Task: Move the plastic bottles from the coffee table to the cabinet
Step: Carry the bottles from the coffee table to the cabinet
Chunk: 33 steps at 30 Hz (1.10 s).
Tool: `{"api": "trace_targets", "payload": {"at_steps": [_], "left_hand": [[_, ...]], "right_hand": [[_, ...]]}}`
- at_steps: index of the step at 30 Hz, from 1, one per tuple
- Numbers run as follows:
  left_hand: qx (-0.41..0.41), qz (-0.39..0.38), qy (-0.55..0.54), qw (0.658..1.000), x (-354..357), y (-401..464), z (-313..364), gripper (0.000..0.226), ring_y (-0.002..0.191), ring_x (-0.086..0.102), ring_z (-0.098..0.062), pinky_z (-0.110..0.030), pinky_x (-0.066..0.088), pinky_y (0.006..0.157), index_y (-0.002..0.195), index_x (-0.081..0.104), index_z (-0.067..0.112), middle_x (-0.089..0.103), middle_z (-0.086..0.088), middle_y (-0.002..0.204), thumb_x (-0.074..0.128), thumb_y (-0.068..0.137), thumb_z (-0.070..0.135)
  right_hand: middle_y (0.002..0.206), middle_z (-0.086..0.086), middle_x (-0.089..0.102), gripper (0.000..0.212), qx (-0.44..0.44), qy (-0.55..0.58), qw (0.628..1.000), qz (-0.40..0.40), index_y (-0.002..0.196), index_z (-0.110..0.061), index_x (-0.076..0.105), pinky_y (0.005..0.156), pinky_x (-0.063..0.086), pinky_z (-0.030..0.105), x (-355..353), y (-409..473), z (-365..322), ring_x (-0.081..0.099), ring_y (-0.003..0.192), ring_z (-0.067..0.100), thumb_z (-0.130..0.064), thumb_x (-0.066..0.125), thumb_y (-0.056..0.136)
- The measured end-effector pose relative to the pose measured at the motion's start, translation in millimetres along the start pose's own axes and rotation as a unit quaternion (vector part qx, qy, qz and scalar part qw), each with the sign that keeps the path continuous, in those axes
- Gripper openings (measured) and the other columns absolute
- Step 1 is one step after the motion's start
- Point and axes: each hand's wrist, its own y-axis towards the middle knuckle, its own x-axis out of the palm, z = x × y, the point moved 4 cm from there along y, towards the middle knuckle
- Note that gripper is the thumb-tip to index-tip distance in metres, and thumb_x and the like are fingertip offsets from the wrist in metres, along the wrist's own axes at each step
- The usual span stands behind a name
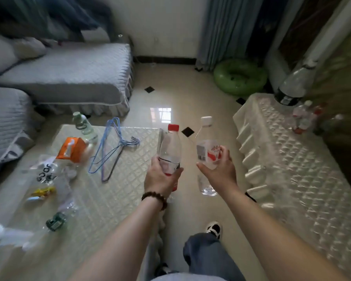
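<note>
- We hold a bottle in each hand, both lifted above the floor in the gap between the coffee table (130, 159) and the cabinet (292, 179);
- Our left hand (160, 177) is curled round the lower body of the red-capped bottle (170, 151); the thumb lies across the front of its label, and the bottle stands nearly upright just past the coffee table's right edge;
- Our right hand (219, 171) grips the white-capped bottle (206, 151) at its red and white label; the fingers wrap the far side, the thumb reaches forward on the near side; this bottle tilts, cap away from us, clear base pointing down towards the floor;
- The two bottles are near each other but apart; neither touches table or cabinet;
- On our left wrist sits a dark bead bracelet (154, 198);
- Still on the coffee table: a green-capped bottle (83, 126) at the far edge, an orange carton (73, 149) beside it, blue wire hangers (111, 149), and plastic bags (47, 175) towards the near left;
- On the cabinet's far end stand a large dark-labelled bottle (294, 86) and a cluster of small red-labelled bottles (303, 118); they are blurred, so we cannot count them;
- Beyond the table are a grey sofa (69, 74) and a green inflatable ring (239, 77) on the floor.
</note>
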Motion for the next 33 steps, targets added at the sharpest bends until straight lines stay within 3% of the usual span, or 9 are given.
{"api": "trace_targets", "payload": {"at_steps": [4,7,11,14,17,24,26,30,33], "left_hand": [[0.047,-0.060,0.019,0.997,55,2,45,0.063,0.087,0.058,-0.015,-0.034,0.053,0.077,0.109,0.045,0.025,0.059,0.004,0.102,0.077,0.064,0.056],[0.057,-0.106,0.021,0.992,100,6,82,0.055,0.081,0.054,-0.013,-0.027,0.046,0.071,0.107,0.047,0.021,0.053,0.013,0.088,0.078,0.069,0.047],[0.073,-0.167,0.007,0.983,171,13,126,0.052,0.090,0.060,-0.016,-0.033,0.054,0.075,0.103,0.043,0.030,0.061,0.003,0.105,0.078,0.068,0.046],[0.073,-0.206,-0.021,0.976,225,19,168,0.049,0.079,0.056,-0.005,-0.010,0.046,0.048,0.103,0.043,0.029,0.058,0.003,0.106,0.078,0.071,0.039],[0.077,-0.234,-0.049,0.968,272,25,212,0.044,0.072,0.053,-0.001,-0.006,0.040,0.040,0.103,0.044,0.025,0.056,0.006,0.097,0.078,0.075,0.030],[0.114,-0.240,-0.036,0.964,363,41,295,0.047,0.071,0.051,0.001,-0.006,0.039,0.040,0.104,0.043,0.024,0.051,0.010,0.093,0.078,0.074,0.033],[0.128,-0.246,-0.014,0.961,385,44,308,0.050,0.073,0.051,0.001,-0.009,0.043,0.048,0.104,0.043,0.026,0.052,0.009,0.097,0.078,0.072,0.039],[0.146,-0.261,0.016,0.954,429,48,326,0.051,0.084,0.058,-0.012,-0.034,0.055,0.075,0.101,0.043,0.029,0.058,0.006,0.101,0.078,0.068,0.046],[0.152,-0.281,0.030,0.947,458,53,341,0.054,0.084,0.060,-0.012,-0.033,0.054,0.074,0.106,0.047,0.025,0.061,0.004,0.102,0.078,0.068,0.047]], "right_hand": [[0.126,0.005,0.053,0.077,0.036,0.012,0.997,0.067,0.131,-0.019,0.038,0.087,0.043,0.025,-57,10,35,0.057,0.107,0.019,-0.037,0.081,0.069],[0.125,0.004,0.055,0.076,0.072,0.026,0.991,0.112,0.130,-0.019,0.041,0.084,0.042,0.022,-99,25,65,0.058,0.104,0.017,-0.036,0.082,0.068],[0.123,0.004,0.056,0.073,0.105,0.031,0.980,0.167,0.128,-0.019,0.043,0.080,0.040,0.022,-155,52,106,0.057,0.100,0.016,-0.034,0.082,0.068],[0.124,0.004,0.057,0.075,0.136,0.034,0.971,0.195,0.130,-0.020,0.041,0.083,0.043,0.026,-196,78,139,0.059,0.106,0.020,-0.037,0.080,0.068],[0.127,0.004,0.055,0.078,0.156,0.033,0.965,0.210,0.132,-0.019,0.040,0.088,0.045,0.028,-235,105,165,0.057,0.110,0.022,-0.038,0.081,0.068],[0.131,0.006,0.052,0.080,0.164,0.031,0.957,0.235,0.135,-0.016,0.038,0.088,0.040,0.024,-314,157,209,0.055,0.114,0.022,-0.034,0.081,0.070],[0.131,0.006,0.053,0.080,0.176,0.036,0.953,0.245,0.134,-0.017,0.038,0.088,0.041,0.024,-329,165,222,0.056,0.113,0.022,-0.035,0.082,0.070],[0.130,0.005,0.053,0.078,0.203,0.053,0.941,0.265,0.133,-0.017,0.039,0.087,0.041,0.023,-353,178,247,0.056,0.113,0.021,-0.034,0.081,0.070],[0.132,0.008,0.052,0.080,0.228,0.053,0.932,0.278,0.135,-0.015,0.037,0.086,0.040,0.024,-369,187,265,0.055,0.114,0.024,-0.034,0.081,0.071]]}}
